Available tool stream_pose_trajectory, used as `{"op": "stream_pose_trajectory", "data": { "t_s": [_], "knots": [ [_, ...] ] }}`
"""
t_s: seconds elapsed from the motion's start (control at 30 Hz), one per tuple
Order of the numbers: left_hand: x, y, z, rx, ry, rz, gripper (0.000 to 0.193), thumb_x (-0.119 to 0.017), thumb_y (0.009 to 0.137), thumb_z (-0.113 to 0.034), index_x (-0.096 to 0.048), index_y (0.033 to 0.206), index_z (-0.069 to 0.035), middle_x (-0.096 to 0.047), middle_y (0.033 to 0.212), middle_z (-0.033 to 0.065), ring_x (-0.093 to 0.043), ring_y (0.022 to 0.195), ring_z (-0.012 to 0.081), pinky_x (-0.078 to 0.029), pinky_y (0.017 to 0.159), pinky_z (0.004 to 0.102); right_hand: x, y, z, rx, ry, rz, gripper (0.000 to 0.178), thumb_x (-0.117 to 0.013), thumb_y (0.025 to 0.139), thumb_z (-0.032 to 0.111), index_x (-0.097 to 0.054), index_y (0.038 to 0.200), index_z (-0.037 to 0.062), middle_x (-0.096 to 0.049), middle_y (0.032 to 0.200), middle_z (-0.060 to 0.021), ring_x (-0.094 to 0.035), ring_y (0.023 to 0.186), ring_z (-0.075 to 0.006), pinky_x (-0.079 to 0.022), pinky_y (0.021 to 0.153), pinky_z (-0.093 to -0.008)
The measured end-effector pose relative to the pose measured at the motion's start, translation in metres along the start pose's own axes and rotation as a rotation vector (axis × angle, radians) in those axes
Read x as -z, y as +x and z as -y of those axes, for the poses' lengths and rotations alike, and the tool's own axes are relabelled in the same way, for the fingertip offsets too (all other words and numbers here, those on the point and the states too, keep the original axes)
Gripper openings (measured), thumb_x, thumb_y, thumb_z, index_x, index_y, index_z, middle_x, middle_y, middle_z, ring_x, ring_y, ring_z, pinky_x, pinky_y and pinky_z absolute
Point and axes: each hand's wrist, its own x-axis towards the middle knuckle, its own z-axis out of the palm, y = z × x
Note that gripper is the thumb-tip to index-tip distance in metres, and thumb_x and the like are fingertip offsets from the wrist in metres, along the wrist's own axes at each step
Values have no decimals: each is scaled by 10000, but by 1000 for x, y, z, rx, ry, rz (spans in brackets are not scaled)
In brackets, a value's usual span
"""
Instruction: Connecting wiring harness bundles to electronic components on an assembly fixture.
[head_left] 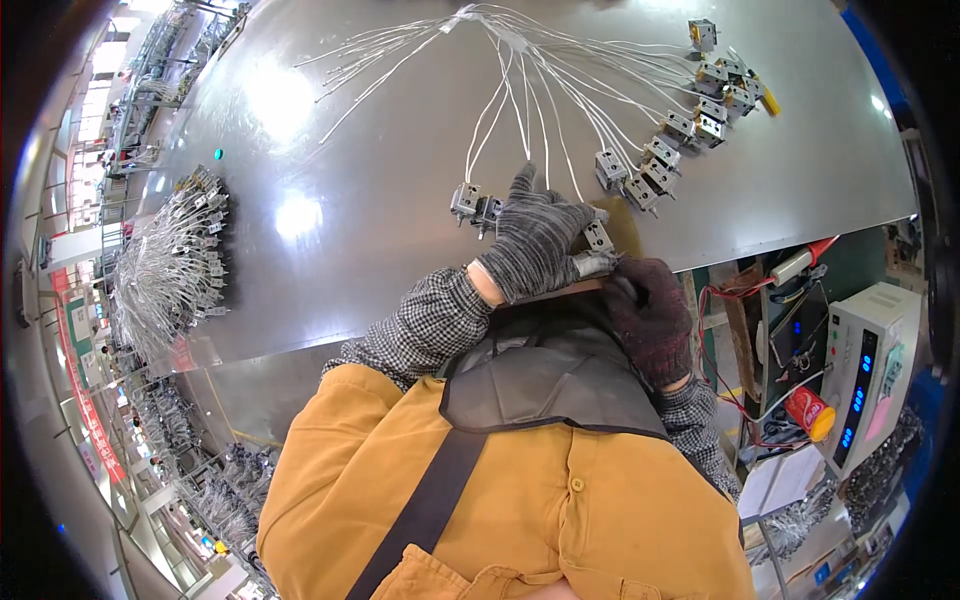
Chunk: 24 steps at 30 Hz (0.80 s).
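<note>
My left hand (535,240), in a grey striped glove, has its index finger stretched out toward the white wires. Its thumb and other fingers close around a small silver metal block (598,236) with round holes. Under and beside that block lies a tan pad (627,226) at the table's front edge. My right hand (652,318), in a dark maroon glove, is curled just right of and below the block; what its fingers hold is hidden. Two similar blocks (466,200) sit left of my left hand. White wires (512,40) fan out from a taped bundle toward the blocks.
More wired metal blocks (655,172) stand to the right, others (712,100) farther back. A heap of wired parts (175,260) lies at the table's left. Beyond the right edge are a white instrument with blue digits (870,370), a red-handled tool (800,262) and a red-yellow container (810,414).
</note>
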Motion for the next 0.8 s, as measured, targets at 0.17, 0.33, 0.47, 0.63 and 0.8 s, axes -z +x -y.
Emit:
{"op": "stream_pose_trajectory", "data": {
  "t_s": [0.17, 0.33, 0.47, 0.63, 0.8],
  "knots": [
    [0, 1, 3, -23, 105, 66, 577, -761, 885, -605, -768, 1294, -198, -781, 943, 97, -740, 1017, 311, -183, 1283, 626, -7, -8, 3, -359, 566, 69, 375, -787, 946, 123, -672, 1290, 29, -719, 1148, -167, -710, 1042, -264, -579, 893, -402],
    [-1, 1, -4, 13, 133, 69, 586, -796, 846, -606, -787, 1249, -182, -778, 922, 99, -738, 995, 310, -224, 1276, 612, -9, -19, -5, -813, 1589, 146, 488, -798, 966, 196, -606, 1361, -16, -689, 1193, -145, -686, 1037, -235, -579, 923, -398],
    [-1, 0, -7, -4, 139, 35, 592, -830, 808, -605, -802, 1202, -163, -773, 906, 102, -737, 976, 315, -259, 1262, 611, -14, -18, -14, -253, 365, 16, 450, -785, 968, 198, -614, 1317, -28, -677, 1156, -140, -683, 1034, -236, -577, 916, -396],
    [-3, 0, -6, -13, 164, -16, 594, -839, 796, -599, -807, 1179, -147, -768, 887, 108, -738, 946, 321, -274, 1258, 599, -15, -20, -17, -509, 643, 58, 426, -838, 887, 126, -641, 1244, 1, -665, 1145, -183, -693, 1019, -310, -574, 897, -396],
    [-5, -1, -5, -16, 149, -11, 597, -851, 785, -591, -806, 1165, -134, -765, 887, 114, -737, 926, 326, -285, 1251, 593, -15, -17, -11, -212, 298, 31, 452, -846, 881, 158, -636, 1240, -18, -675, 1159, -218, -696, 1055, -352, -578, 904, -423]
  ]
}}
